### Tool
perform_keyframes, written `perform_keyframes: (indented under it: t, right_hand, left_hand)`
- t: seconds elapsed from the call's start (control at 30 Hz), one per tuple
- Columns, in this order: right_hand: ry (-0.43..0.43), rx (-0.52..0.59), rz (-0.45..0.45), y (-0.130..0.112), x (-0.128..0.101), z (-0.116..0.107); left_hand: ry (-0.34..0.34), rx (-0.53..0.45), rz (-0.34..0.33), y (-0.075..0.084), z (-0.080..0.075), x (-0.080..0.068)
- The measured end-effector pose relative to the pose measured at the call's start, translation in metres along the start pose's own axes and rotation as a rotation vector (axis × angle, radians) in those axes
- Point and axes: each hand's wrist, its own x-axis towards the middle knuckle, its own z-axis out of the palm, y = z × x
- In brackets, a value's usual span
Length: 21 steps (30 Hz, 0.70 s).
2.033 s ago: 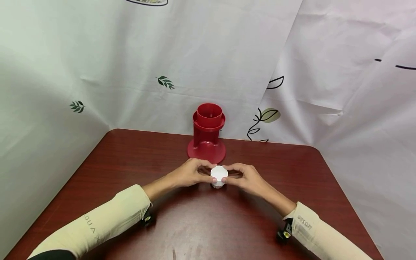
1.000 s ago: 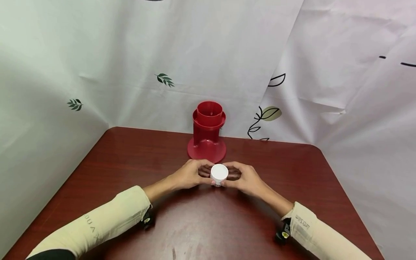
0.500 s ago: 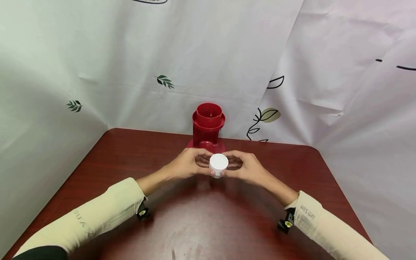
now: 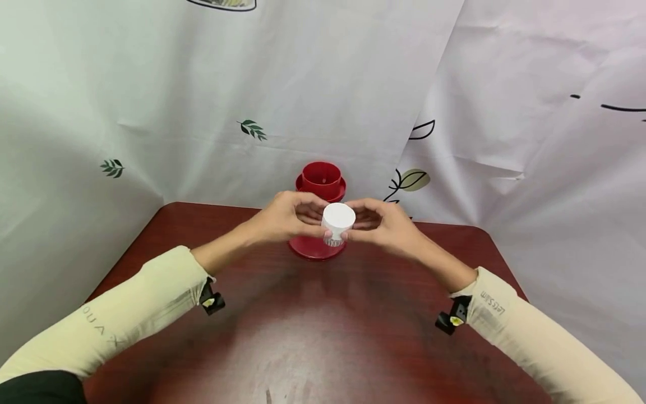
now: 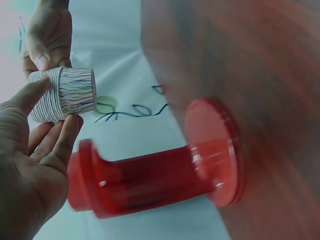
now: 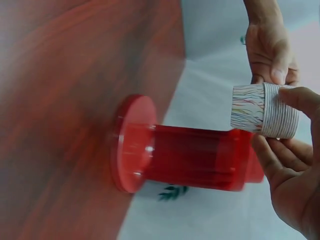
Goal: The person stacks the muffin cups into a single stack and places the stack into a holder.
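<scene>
Paper cups (image 4: 337, 223) stacked, axis upright, mouths down, pinched by left hand (image 4: 282, 217), right hand (image 4: 388, 225)

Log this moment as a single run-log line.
left hand: holds paper cup stack | right hand: holds same stack | stack: above table, upside down | red dispenser: upright behind

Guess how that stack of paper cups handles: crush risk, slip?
The stack of paper cups looks thin-walled and light, so a hard squeeze would probably dent it. Its ribbed rims should give the left hand and right hand some grip. Nested cups might slide apart.
</scene>
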Motion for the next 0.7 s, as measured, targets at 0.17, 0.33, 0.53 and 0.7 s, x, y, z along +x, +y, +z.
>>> perform_keyframes:
  t: [0.17, 0.33, 0.53, 0.7]
  right_hand:
    - [0.020, 0.040, 0.002, -0.017, 0.014, -0.015]
    - [0.046, 0.014, -0.009, -0.032, 0.029, -0.025]
    - [0.074, -0.035, -0.008, -0.049, 0.047, -0.037]
    - [0.095, -0.063, -0.022, -0.055, 0.063, -0.047]
  left_hand:
    - [0.034, -0.005, 0.032, 0.018, -0.016, 0.013]
    - [0.062, 0.000, 0.050, 0.032, -0.032, 0.024]
    - [0.096, 0.039, 0.066, 0.047, -0.049, 0.040]
    - [0.126, 0.081, 0.075, 0.055, -0.057, 0.055]
